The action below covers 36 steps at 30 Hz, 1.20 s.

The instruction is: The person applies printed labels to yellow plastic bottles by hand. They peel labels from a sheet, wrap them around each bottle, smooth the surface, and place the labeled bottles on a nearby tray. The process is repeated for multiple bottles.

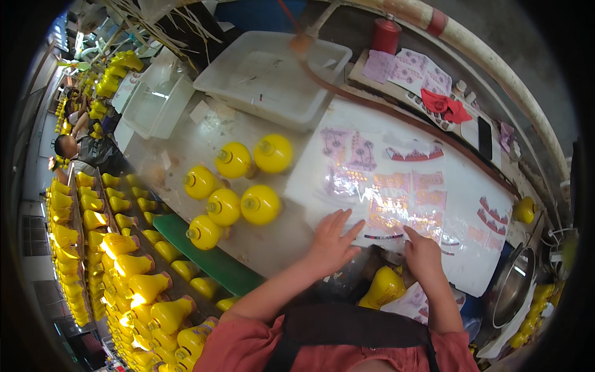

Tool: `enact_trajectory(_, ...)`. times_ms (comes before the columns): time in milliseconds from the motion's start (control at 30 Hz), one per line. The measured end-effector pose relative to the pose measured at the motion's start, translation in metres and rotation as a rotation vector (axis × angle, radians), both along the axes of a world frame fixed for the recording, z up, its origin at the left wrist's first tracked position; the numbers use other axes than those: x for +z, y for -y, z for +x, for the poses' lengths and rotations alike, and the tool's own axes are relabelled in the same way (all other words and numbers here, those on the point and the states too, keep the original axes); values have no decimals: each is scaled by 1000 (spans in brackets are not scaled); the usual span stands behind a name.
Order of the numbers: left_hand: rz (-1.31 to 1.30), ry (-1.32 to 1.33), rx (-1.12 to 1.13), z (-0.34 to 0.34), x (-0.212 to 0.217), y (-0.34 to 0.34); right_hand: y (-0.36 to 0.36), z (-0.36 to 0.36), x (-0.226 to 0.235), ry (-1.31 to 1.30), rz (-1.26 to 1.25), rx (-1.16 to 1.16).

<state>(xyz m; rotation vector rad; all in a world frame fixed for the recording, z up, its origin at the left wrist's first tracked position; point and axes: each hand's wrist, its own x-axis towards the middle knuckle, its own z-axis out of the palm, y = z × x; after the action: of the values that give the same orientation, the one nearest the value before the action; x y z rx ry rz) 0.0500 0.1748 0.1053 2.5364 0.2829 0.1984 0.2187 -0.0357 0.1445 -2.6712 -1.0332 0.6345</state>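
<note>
Nearest me, my left hand [331, 242] lies flat with fingers spread on the white board [458, 186], holding nothing, my right hand [423, 253] pinches the edge of the decal sheet [396, 208] beside it, and six yellow bottles [238, 186] stand beyond.

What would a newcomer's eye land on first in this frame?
Probably the cluster of six round yellow bottles lying on the worktable, left of centre, and the long rows of yellow bottles racked along the left edge. Next, the left hand and right hand pressed on a white board covered with pink and red decal sheets.
</note>
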Motion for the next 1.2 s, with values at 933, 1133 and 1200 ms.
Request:
enact_trajectory(933, -841, -55, 951, 89, -11, -379, -39, 25, 3, -446, 366, -428)
enact_trajectory(1133, -743, -213, 519, 82, 84, -328, -130, 43, 23, -369, 550, -73)
enact_trajectory(1200, -781, -296, 430, 83, 108, -296, -160, 47, 30, -445, 568, -19)
